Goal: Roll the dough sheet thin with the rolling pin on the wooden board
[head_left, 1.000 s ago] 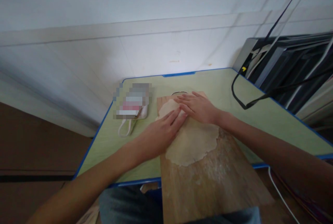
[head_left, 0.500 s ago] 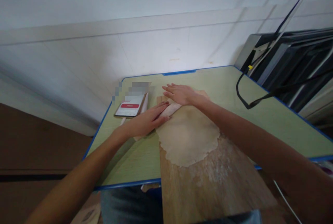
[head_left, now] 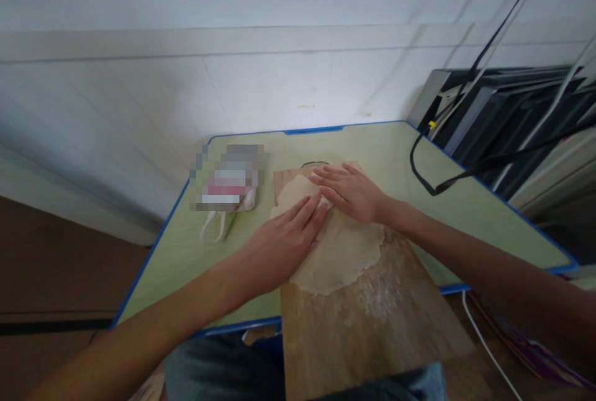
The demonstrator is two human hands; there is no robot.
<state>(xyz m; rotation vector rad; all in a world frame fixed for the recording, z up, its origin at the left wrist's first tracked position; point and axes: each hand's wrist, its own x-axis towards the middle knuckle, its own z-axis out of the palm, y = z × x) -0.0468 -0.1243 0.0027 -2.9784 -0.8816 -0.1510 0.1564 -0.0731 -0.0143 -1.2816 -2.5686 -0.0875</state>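
Observation:
A thin sheet of dough (head_left: 347,252) lies on a wooden board (head_left: 330,339), covering its far half. My left hand (head_left: 298,230) lies flat over the dough from the left, fingers stretched forward and to the right. From the right, my right hand (head_left: 351,190) lies palm down with its fingers extended, their tips pointing left. Between the two hands shows a short piece of a pale, floury rolling pin (head_left: 326,201); most of it is hidden under the palms. Neither hand is wrapped round it.
The board rests on a green table (head_left: 242,289) with a blue edge and juts over its front edge. A blurred-out phone (head_left: 223,196) and a white loop (head_left: 212,227) are on the left. A black strap (head_left: 435,187) hangs at the right; dark panels (head_left: 503,115) stand behind.
Both hands have come nearer along the dough and closer together, and the dough's far part now shows. The view has shifted slightly. A metal ring behind the board has come into view.

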